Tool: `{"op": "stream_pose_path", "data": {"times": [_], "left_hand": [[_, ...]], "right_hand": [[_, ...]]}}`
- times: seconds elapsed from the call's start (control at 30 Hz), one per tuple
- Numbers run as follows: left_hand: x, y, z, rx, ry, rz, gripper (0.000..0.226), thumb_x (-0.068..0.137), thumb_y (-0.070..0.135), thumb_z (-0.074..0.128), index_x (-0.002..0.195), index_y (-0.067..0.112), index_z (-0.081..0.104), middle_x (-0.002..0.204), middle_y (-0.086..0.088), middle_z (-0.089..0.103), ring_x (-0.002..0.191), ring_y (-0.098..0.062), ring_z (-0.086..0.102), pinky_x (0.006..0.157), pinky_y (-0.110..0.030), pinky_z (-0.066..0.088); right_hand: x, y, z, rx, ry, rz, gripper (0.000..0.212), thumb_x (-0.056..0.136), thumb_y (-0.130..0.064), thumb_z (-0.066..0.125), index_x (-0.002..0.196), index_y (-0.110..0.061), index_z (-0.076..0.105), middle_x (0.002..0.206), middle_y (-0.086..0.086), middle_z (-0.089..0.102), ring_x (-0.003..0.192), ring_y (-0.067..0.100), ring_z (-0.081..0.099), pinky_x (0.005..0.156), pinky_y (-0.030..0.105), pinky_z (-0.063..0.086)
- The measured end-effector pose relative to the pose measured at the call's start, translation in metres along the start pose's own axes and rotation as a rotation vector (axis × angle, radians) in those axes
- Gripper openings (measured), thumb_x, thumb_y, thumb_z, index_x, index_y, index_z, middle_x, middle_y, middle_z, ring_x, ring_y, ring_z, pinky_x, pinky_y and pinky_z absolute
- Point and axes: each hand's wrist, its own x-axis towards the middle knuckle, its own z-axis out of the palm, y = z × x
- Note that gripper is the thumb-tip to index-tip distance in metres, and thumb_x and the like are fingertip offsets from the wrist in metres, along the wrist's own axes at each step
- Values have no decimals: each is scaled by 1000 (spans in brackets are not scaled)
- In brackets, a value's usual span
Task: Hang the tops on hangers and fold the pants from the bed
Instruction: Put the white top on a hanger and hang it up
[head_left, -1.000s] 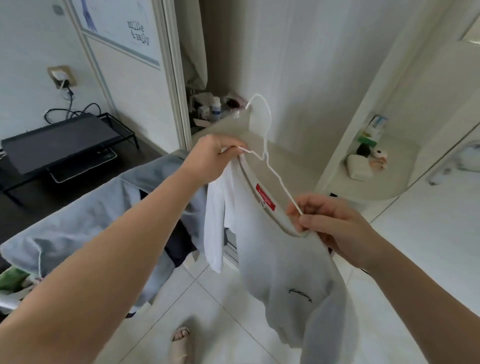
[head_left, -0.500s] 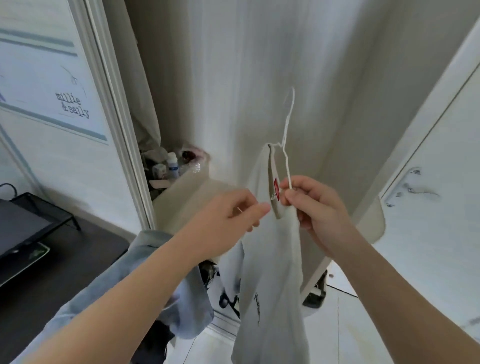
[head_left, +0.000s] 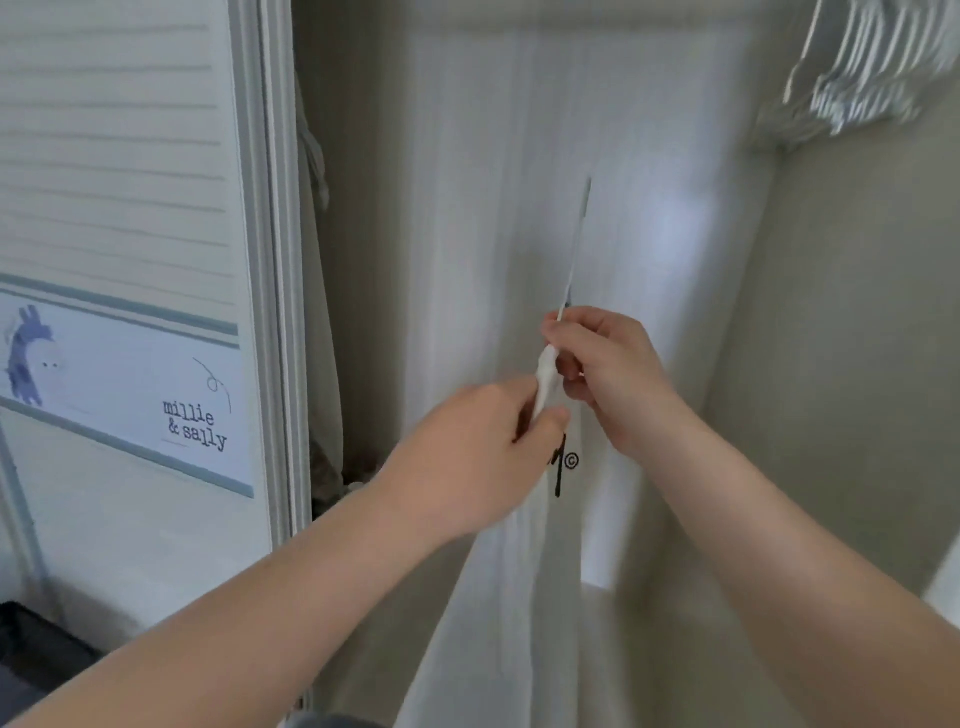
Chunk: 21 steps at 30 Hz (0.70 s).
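Now | left hand (head_left: 467, 457) pinches top (head_left: 546, 376) | right hand (head_left: 608, 374) pinches hanger (head_left: 577, 244) | garments (head_left: 872, 67) above

Beige closet wall (head_left: 857, 364) ahead and right. White door frame (head_left: 270, 260) at left; beside it, poster (head_left: 130, 389) reading "millie & sally". Striped clothes (head_left: 857, 62) hang upper right, blurred.

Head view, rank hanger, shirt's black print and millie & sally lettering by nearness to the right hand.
1. hanger, pinched in the right hand.
2. black print, just below, slightly left.
3. millie & sally lettering, far left.
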Motion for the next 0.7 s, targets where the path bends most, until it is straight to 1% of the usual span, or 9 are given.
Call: {"op": "stream_pose_path", "data": {"times": [0.13,0.23,0.3,0.37,0.4,0.5,0.6,0.7], "left_hand": [[57,-6,-32,36,107,49,41,101,43,45,65,25,38,52,9,41,45,-10,39,48,-27,27],[101,-10,-58,14,151,107,41,102,40,45,68,18,40,54,8,41,46,-10,37,46,-22,26],[132,-11,-74,24,167,124,41,102,40,45,70,15,40,56,8,40,49,-11,35,49,-25,28],[163,-10,-90,62,185,144,40,103,40,45,72,14,41,59,6,41,52,-14,36,51,-28,29],[178,-9,-98,84,196,158,40,103,41,44,73,14,41,59,6,42,53,-15,37,51,-29,30],[221,-6,-117,123,222,195,42,103,45,42,75,14,43,60,4,44,54,-17,40,52,-31,34],[264,-3,-129,162,234,197,39,103,41,45,75,15,41,61,2,46,56,-20,45,54,-33,36],[304,3,-133,194,213,191,35,104,39,47,77,16,44,66,1,52,65,-24,57,61,-36,44]], "right_hand": [[62,-39,16,-49,-44,-100,27,91,-13,64,67,-14,52,53,-10,46,49,9,39,43,19,29],[109,-65,23,-85,-42,-151,22,91,-13,65,70,-11,56,57,-7,48,49,8,42,44,19,31],[140,-82,27,-105,-41,-182,14,91,-13,64,79,-8,58,67,2,50,52,11,42,46,21,31],[171,-100,28,-120,-50,-227,6,91,-12,63,87,-9,60,77,10,47,55,12,41,46,22,30],[186,-110,28,-126,-50,-253,5,91,-12,63,88,-9,60,80,11,47,55,12,41,46,22,29],[228,-136,26,-157,-31,-320,7,91,-10,63,87,-5,61,82,14,47,55,13,40,45,21,29],[267,-157,20,-190,-13,-369,8,91,-8,61,84,-6,62,84,16,49,57,15,39,47,23,26],[300,-171,11,-225,22,-376,4,89,-5,60,85,-4,62,84,17,49,58,17,36,48,25,23]]}}
